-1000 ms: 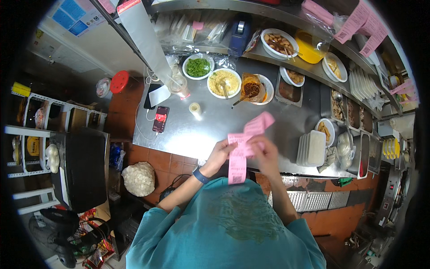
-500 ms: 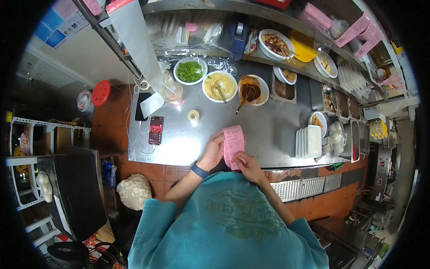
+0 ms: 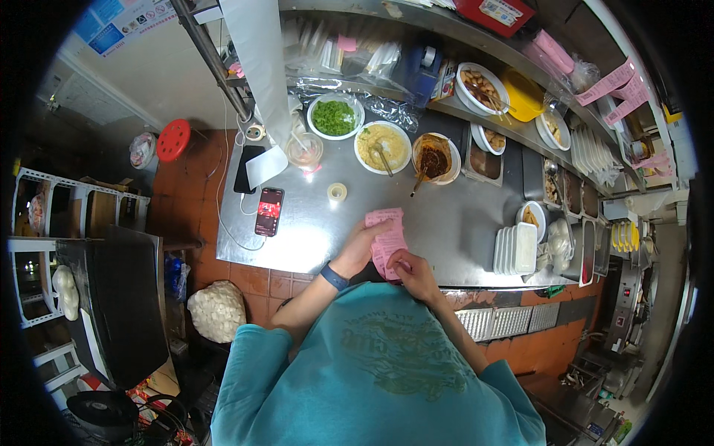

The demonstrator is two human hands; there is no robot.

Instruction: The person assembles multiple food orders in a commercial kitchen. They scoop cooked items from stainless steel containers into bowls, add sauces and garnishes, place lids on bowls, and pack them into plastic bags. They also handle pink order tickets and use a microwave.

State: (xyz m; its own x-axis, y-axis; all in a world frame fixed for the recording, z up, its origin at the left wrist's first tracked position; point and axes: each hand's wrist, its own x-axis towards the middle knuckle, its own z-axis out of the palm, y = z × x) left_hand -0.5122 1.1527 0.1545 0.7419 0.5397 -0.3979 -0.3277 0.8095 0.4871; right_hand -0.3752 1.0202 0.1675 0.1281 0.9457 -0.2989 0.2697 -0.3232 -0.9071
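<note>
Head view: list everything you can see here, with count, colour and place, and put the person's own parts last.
paper slip: one, pink, counter's near edge, held in both hands
phone: one, dark with lit screen, counter left
tape roll: one, pale, counter middle
bowl of greens: one, white, counter back
bowl of yellow food: one, white, beside the greens
bowl of brown sauce: one, white, right of those
stacked trays: one pile, white, counter right
stool: one, red, floor left
wristband: one, blue, left wrist
left hand: on the slip
right hand: on the slip's lower end
</note>
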